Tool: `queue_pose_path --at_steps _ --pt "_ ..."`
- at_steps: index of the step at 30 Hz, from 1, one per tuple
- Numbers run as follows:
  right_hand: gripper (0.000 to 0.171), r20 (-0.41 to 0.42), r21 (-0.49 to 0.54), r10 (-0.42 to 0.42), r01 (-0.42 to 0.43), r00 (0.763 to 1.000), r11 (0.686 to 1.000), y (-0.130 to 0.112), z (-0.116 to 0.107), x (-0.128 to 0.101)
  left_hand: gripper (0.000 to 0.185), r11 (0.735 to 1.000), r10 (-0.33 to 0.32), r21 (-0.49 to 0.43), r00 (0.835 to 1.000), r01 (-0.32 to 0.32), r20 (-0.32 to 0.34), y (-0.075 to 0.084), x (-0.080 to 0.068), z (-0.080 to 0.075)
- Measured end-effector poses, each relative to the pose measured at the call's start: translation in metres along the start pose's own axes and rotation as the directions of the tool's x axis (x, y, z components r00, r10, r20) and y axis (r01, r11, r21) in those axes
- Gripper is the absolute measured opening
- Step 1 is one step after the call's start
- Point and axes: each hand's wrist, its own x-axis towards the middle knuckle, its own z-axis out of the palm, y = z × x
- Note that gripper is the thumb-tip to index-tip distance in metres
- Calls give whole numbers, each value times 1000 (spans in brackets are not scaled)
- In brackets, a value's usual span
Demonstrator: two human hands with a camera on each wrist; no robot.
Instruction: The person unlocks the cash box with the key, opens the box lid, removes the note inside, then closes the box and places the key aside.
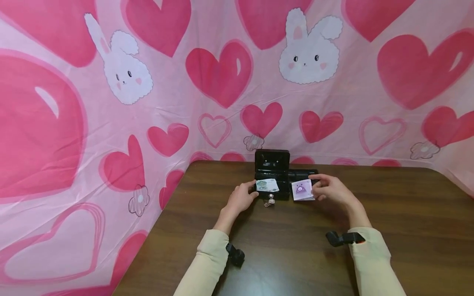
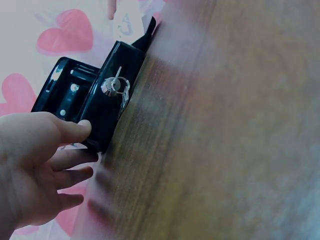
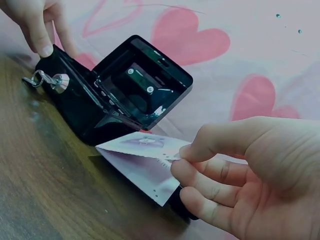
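A small black cash box stands on the table with its lid raised. Keys hang from the lock on its front. A green-and-white banknote lies in its left part. My left hand holds the box's left end, thumb on the front edge and index finger at the side. To the right, my right hand pinches a purple-and-white note between thumb and fingers. Two layers of this paper show in the right wrist view, folded or separate, I cannot tell.
A black tray lies right of the box, partly hidden by the purple note. The brown wooden table reaches back to a pink cloth with hearts and rabbits. Black wrist cameras sit on both sleeves.
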Motion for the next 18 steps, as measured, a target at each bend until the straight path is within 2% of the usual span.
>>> queue_pose_path --at_steps 10,18 --pt "58 41 2 62 -62 997 998 2 7 2 51 1000 9 2 1000 -9 3 -4 2 0" --pt "56 35 -32 110 -108 993 994 9 9 4 51 1000 12 -6 1000 -12 9 -3 1 -1"
